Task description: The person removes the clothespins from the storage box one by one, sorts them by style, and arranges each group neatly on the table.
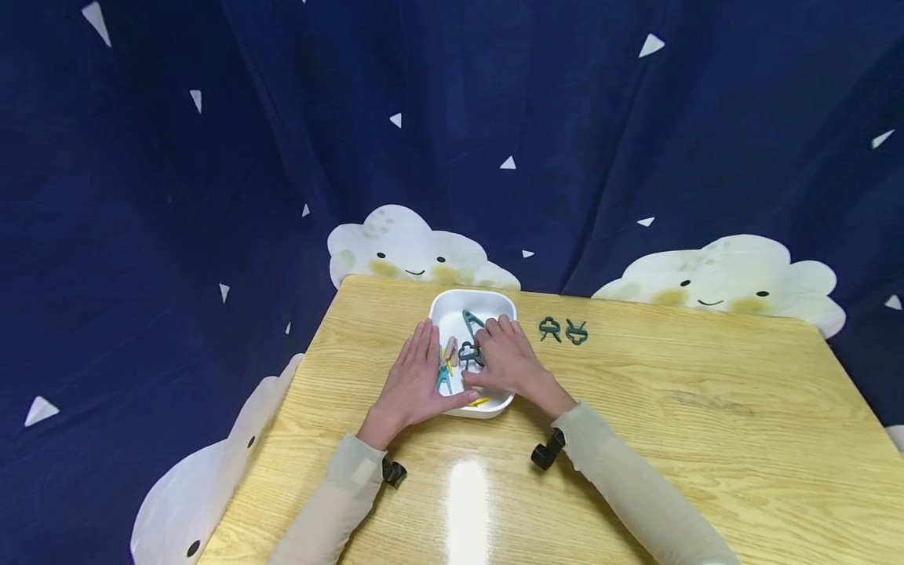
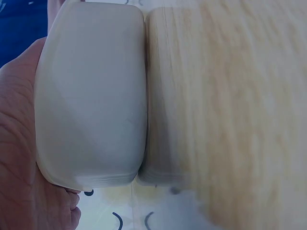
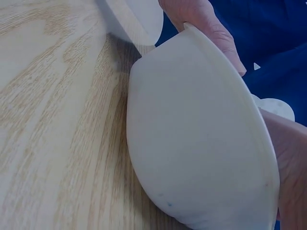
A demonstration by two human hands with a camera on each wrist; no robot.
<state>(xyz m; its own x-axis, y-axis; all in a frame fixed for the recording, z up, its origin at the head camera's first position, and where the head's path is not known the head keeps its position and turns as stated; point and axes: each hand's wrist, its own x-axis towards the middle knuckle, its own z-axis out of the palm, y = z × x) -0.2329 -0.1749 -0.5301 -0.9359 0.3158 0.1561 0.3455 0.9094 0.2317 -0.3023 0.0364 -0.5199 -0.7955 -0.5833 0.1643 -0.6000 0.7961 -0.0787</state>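
Clips [image 1: 453, 351] in white tub [image 1: 452, 302] beneath hands [image 1: 410, 386]: left hand [image 1: 410, 386] straight-fingered, right hand [image 1: 506, 359] bent, grip unclear.

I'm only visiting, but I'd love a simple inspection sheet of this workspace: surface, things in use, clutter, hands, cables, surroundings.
Surface: wooden table, bright glare in front of the tub.
Things in use: white tub holding assorted clips; two dark clips on the table, right of it.
Clutter: nothing seen.
Hands: left hand lies along the tub's left rim, fingers straight; right hand reaches into the tub, its grip unclear.
Cables: nothing seen.
Surroundings: dark blue curtain with white triangles and smiling clouds.
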